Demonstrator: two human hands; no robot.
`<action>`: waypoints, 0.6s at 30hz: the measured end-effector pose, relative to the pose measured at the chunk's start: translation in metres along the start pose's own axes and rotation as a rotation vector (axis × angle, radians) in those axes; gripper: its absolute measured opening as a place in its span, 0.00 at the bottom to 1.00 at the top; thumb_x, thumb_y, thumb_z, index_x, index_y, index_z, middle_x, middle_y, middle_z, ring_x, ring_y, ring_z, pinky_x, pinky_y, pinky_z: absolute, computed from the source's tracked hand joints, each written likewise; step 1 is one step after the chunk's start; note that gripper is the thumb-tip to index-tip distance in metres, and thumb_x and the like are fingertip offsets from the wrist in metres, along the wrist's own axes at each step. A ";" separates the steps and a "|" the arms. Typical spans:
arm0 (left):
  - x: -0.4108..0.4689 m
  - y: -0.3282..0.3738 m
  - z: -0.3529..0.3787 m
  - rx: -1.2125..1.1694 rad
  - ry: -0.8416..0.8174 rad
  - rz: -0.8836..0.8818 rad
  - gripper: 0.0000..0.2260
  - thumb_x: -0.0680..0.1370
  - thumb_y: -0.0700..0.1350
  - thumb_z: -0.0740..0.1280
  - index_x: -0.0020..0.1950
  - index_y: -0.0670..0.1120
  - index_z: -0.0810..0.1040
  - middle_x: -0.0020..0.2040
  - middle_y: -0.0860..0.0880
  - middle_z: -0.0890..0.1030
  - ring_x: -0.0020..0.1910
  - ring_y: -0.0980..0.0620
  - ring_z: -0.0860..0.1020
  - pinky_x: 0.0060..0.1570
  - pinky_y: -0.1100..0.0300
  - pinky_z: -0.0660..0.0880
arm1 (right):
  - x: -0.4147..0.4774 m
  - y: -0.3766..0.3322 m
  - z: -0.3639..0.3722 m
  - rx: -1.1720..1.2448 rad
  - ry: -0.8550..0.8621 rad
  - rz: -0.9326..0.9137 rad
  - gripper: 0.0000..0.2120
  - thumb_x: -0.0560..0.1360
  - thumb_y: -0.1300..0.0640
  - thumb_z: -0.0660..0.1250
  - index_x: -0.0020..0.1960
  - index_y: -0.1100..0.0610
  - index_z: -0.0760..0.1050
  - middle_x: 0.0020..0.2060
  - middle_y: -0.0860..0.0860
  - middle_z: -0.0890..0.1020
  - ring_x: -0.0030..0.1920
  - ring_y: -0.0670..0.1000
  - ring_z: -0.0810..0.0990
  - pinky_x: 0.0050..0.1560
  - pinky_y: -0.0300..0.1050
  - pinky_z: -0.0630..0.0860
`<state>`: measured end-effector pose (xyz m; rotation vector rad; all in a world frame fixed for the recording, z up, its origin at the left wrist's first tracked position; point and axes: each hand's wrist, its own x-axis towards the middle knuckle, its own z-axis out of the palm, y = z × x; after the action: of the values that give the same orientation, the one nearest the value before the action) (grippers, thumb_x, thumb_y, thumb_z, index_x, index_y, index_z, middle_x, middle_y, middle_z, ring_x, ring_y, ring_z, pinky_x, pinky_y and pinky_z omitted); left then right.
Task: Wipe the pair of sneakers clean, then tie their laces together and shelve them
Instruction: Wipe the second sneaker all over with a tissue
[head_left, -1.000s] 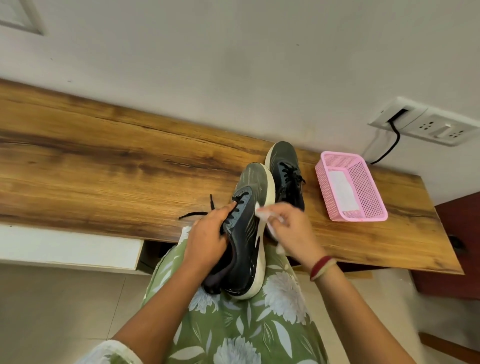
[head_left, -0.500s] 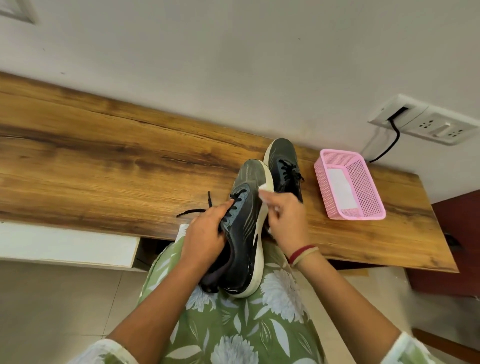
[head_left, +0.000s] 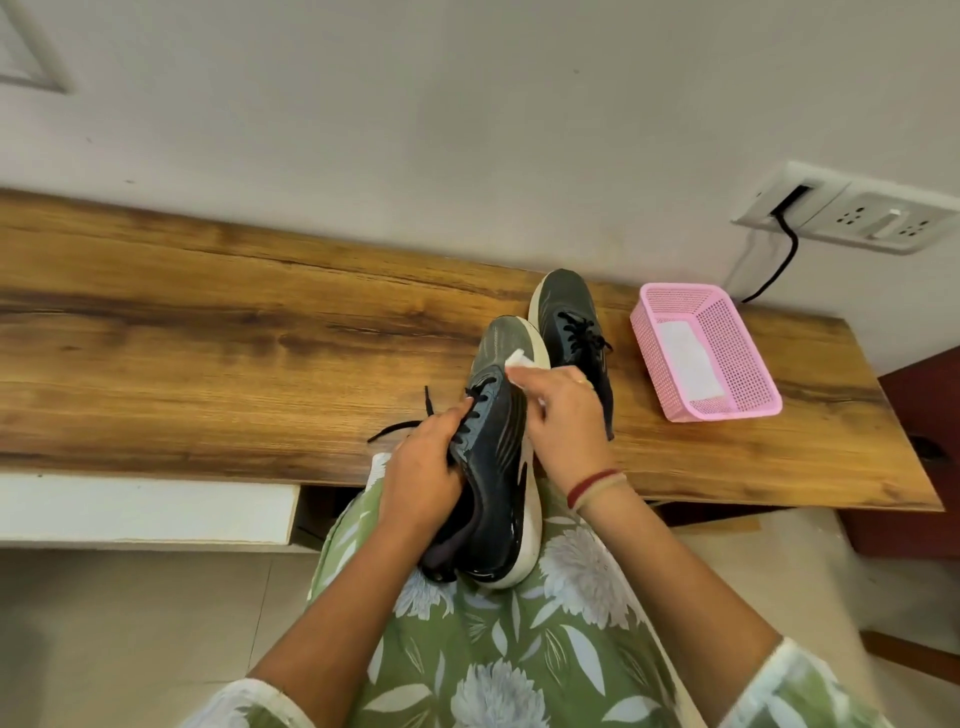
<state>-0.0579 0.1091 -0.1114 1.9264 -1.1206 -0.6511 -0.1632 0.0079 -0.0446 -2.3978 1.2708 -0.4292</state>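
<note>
Sneakers under cleaning at a wooden desk: one dark sneaker (head_left: 493, 457) with a white sole is held in a person's lap, heel down on a green floral garment (head_left: 483, 654), toe tilted up toward the desk edge. The left hand (head_left: 423, 475) is wrapped around the shoe's collar and laced top, fingers closed on it, while loose black lace ends (head_left: 400, 423) trail out over the wooden desk (head_left: 208, 353). The right hand (head_left: 563, 415), wearing a red thread band at the wrist, is closed on a small white wipe (head_left: 522, 361) and presses it against the upper near the toe, beside the white sole rim. The second sneaker (head_left: 571, 332) stands upright on the desk just behind the first, toe toward the wall, laces tied. A pink mesh basket (head_left: 748, 364) holding a white sheet sits to its right, near the wall socket (head_left: 852, 215), from which a black cable hangs.
</note>
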 end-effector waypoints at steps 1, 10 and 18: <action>0.000 0.000 0.000 -0.002 0.007 -0.006 0.21 0.78 0.43 0.65 0.71 0.51 0.71 0.64 0.48 0.78 0.60 0.48 0.76 0.56 0.57 0.72 | 0.005 -0.001 0.004 -0.025 -0.045 -0.005 0.18 0.75 0.67 0.60 0.61 0.53 0.78 0.47 0.56 0.80 0.52 0.56 0.75 0.55 0.49 0.72; 0.001 -0.002 0.002 0.067 0.004 0.015 0.23 0.77 0.39 0.67 0.71 0.49 0.71 0.63 0.46 0.78 0.59 0.45 0.77 0.59 0.47 0.73 | -0.025 -0.002 -0.020 0.131 -0.364 -0.091 0.16 0.76 0.67 0.62 0.56 0.51 0.81 0.49 0.50 0.82 0.40 0.44 0.78 0.43 0.31 0.75; 0.001 -0.001 0.000 0.042 0.032 0.011 0.21 0.78 0.42 0.65 0.71 0.48 0.71 0.62 0.45 0.79 0.59 0.45 0.77 0.59 0.49 0.73 | 0.001 0.000 0.007 -0.144 -0.134 -0.079 0.20 0.74 0.68 0.58 0.62 0.52 0.73 0.41 0.57 0.75 0.45 0.60 0.75 0.45 0.50 0.72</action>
<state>-0.0568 0.1082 -0.1129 1.9577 -1.1329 -0.5932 -0.1595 0.0085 -0.0505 -2.5554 1.1877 -0.2018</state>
